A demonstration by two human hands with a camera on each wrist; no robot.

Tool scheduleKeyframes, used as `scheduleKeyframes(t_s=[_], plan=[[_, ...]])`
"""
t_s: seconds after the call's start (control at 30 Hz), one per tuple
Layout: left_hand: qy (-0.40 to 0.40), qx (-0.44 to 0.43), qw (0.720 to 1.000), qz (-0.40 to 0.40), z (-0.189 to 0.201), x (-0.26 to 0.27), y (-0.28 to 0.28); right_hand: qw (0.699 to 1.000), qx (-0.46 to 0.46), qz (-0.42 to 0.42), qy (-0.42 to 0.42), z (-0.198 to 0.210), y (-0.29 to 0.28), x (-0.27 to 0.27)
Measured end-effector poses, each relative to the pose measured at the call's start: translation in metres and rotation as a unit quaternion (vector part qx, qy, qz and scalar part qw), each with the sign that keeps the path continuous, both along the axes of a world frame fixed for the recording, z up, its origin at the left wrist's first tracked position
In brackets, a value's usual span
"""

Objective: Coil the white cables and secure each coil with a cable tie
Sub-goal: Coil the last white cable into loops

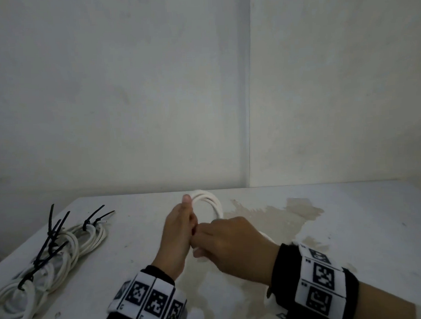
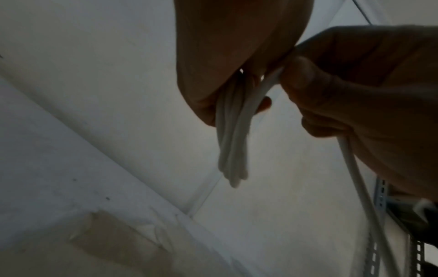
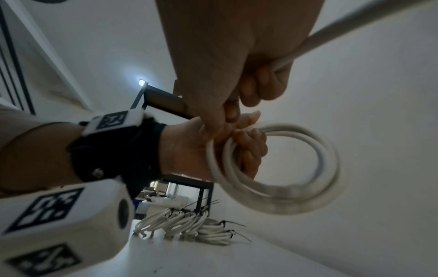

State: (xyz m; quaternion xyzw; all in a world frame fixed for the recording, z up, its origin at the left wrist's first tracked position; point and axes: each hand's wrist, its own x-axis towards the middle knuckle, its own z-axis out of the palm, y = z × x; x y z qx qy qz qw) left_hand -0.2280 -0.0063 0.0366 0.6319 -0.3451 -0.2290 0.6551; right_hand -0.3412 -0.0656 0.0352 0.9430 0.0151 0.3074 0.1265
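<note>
The left hand [image 1: 177,234] grips a coil [image 1: 209,202] of white cable, fingers curled through the loops and thumb pressed on top. The coil stands upright above the table [image 1: 350,226], near its far edge, at least 3 turns showing in the right wrist view. From the left wrist view the loops hang bunched below the palm.

The right hand [image 1: 234,249] is clenched around the loose cable [image 3: 355,28], which runs from its fist straight to the coil; the 2 hands touch at the knuckles. In the left wrist view the strand enters the fist at the thumb side and leaves below, trailing down and out of frame (where it ends cannot be seen).

At the table's left edge lies a pile of finished coils [image 1: 64,250], white cable bundled side by side, each cinched with a black tie [image 1: 92,219] whose tail sticks up. The right wrist view shows about 5 such bundles; the exact count is hard to tell.

Both wrists wear black bands [image 1: 283,271] carrying white blocks printed with square black markers. A tan stain [image 1: 278,214] spreads over the white tabletop beside and under the hands. Behind the table stand plain white walls meeting in a corner.
</note>
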Motion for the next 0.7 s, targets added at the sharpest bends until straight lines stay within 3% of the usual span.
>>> scheduleKeyframes(t_s=[0.1,0.23,0.37,0.53,0.7], plan=[[-0.017,0.016,0.996,-0.086,-0.004,-0.008,0.003,0.995,0.101,0.013,0.002,0.011,-0.002,-0.002],[-0.035,0.043,0.991,-0.121,-0.003,-0.018,0.005,0.965,0.260,0.016,-0.011,0.025,-0.012,-0.009],[0.004,0.077,0.987,-0.143,0.003,-0.028,0.007,0.954,0.299,-0.005,-0.004,0.029,-0.019,-0.012],[0.033,0.095,0.975,-0.197,0.011,-0.031,0.013,0.916,0.400,0.040,-0.010,0.040,-0.041,-0.020],[0.037,0.092,0.970,-0.223,0.016,-0.032,0.020,0.922,0.383,0.046,-0.020,0.040,-0.056,-0.026]])
